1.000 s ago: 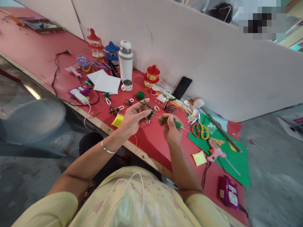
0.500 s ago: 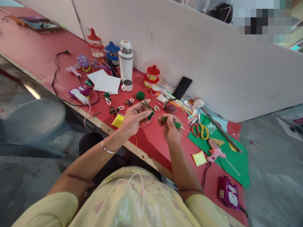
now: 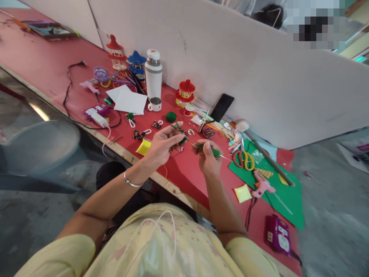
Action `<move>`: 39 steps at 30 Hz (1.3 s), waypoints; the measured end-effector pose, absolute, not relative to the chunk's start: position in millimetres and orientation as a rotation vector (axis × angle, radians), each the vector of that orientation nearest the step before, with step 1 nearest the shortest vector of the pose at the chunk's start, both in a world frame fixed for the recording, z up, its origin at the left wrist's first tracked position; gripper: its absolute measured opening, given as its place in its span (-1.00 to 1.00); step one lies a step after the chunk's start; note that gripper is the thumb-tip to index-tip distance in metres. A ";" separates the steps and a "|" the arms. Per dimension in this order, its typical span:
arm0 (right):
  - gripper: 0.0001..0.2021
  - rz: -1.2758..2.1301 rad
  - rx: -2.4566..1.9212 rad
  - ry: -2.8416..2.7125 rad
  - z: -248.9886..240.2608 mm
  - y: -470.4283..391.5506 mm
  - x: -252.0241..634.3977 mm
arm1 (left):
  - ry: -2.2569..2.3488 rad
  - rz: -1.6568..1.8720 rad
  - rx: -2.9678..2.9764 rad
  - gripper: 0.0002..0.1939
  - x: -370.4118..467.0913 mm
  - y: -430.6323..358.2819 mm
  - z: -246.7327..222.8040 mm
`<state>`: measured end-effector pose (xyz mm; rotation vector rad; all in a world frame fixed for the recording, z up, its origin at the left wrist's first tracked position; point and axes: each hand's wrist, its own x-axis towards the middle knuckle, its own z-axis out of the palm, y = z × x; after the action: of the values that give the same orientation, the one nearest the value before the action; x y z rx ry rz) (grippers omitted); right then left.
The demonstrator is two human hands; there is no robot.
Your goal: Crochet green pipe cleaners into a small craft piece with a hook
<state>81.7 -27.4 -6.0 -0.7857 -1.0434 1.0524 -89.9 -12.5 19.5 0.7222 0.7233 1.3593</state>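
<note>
Green yarn piece [image 3: 181, 141]: pinched in my left hand [image 3: 162, 145], above the counter [image 3: 184, 173]. My right hand [image 3: 211, 161] grips a green-handled tool [image 3: 215, 152], shaft pointing away. Steady the piece near its working point; keep strand tension even; keep the shaft clear of snags. Count: pagodas [image 3: 186, 92], three; beaded ornaments [image 3: 140, 134], three; glue guns [image 3: 263, 186], two; purple socket boxes [image 3: 279, 234], two; flask [image 3: 153, 79], one.

Can't really make out the green piece [image 3: 181, 141], fingers cover most of it. Desk [image 3: 178, 169] runs off the left edge, top-right corner's all pixelated.
</note>
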 end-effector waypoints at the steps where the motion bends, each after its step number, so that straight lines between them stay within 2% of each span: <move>1: -0.67 1.055 -0.795 -1.044 -6.3 -27.3 81.7 | 0.720 1.359 0.720 -0.38 -89.9 -12.7 19.7; 28: -0.72 1.060 -0.775 -1.023 -5.1 -26.9 82.5 | 0.718 1.351 0.739 -0.36 -90.8 -12.5 18.3; 39: -0.64 1.040 -0.839 -1.042 -3.8 -26.3 82.7 | 0.723 1.344 0.739 -0.39 -89.6 -12.3 18.3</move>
<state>82.7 -26.3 -3.8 -0.8388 -1.0423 1.0404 -89.6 -12.3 18.3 0.7392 0.7233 1.3439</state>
